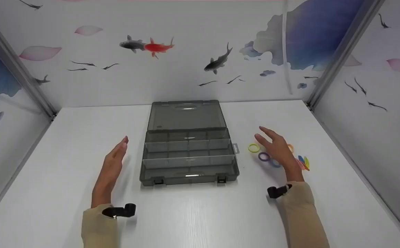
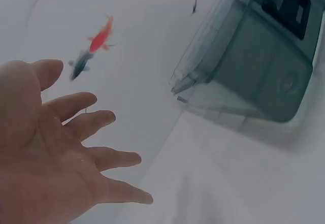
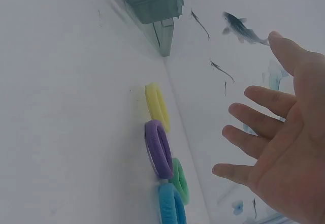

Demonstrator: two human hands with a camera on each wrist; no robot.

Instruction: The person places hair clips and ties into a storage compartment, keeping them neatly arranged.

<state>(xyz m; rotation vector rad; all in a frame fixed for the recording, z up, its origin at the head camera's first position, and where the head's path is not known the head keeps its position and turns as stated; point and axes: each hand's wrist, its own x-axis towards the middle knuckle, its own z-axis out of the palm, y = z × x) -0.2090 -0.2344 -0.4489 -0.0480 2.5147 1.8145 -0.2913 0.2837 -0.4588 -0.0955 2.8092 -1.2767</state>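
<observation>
A dark translucent box lies in the middle of the table, its lid folded back and its divided compartments facing up. My left hand hovers left of the box with fingers extended, touching nothing. Over the right side of the table is my right hand, fingers spread and nothing held. Near and below it lie ring-shaped hair ties: yellow, purple, green and blue. An orange ring is partly hidden behind the hand.
Small elongated pieces in yellow, blue and pink lie beside the right wrist, partly covered; their kind is unclear. A clear hanging tab sticks out from the box's right side. Printed panels with fish enclose the white table.
</observation>
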